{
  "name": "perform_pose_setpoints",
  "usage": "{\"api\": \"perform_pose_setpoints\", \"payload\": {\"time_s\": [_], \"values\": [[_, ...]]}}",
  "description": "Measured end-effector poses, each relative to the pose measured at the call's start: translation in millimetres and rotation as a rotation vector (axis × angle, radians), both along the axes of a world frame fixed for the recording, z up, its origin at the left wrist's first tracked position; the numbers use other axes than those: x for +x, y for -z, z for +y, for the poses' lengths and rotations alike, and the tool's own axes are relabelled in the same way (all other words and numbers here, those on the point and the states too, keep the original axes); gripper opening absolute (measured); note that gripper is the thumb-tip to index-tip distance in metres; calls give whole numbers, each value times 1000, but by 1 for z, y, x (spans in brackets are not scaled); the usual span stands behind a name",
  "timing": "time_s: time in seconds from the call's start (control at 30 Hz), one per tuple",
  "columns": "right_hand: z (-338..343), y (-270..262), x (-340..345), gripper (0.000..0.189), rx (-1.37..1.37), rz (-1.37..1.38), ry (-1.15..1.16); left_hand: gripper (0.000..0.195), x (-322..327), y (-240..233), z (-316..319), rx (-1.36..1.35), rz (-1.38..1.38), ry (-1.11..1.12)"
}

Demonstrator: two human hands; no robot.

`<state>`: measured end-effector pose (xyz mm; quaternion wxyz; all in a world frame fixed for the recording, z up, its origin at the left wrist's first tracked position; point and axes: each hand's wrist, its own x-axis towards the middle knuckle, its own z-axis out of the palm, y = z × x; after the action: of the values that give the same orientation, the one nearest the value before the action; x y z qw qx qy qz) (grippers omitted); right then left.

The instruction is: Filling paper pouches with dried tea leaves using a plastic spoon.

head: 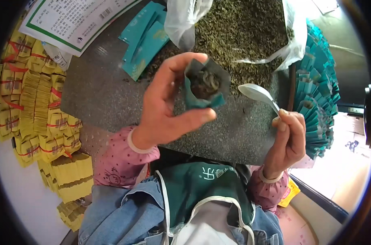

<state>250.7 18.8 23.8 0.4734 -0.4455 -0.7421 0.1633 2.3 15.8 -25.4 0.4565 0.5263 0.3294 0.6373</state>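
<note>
My left hand grips a small teal packet whose mouth faces up and gapes wide. Dark dried leaves, which look like tea, lie inside it. Between the thumb and fingers of my right hand is the handle of a white spoon. The spoon's bowl points left, a little right of the packet, and no leaves can be made out in it. Beyond both hands, a large heap of loose dried leaves spills from a clear plastic bag onto the dark speckled table.
Flat teal packets lie beside the heap. A dense row of upright teal packets lines the right edge. Bundled yellow packets with red ties are stacked at the left. A printed white sheet covers the far left corner.
</note>
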Motion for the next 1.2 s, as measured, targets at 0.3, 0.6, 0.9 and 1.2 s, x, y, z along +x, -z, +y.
{"api": "perform_pose_setpoints", "payload": {"time_s": [0.3,0.6,0.9,1.2], "values": [[-30,44,39,16,-101,59,13,88,36,26,-13,93,32,-49],[-29,63,53,28,-20,-69,-21,68,16,8,-11,-8,383,-136],[-27,67,69,33,37,-25,5,53,12,-22,6,85,504,-130],[-46,91,84,29,47,116,-52,49,124,-92,11,254,573,50]]}}
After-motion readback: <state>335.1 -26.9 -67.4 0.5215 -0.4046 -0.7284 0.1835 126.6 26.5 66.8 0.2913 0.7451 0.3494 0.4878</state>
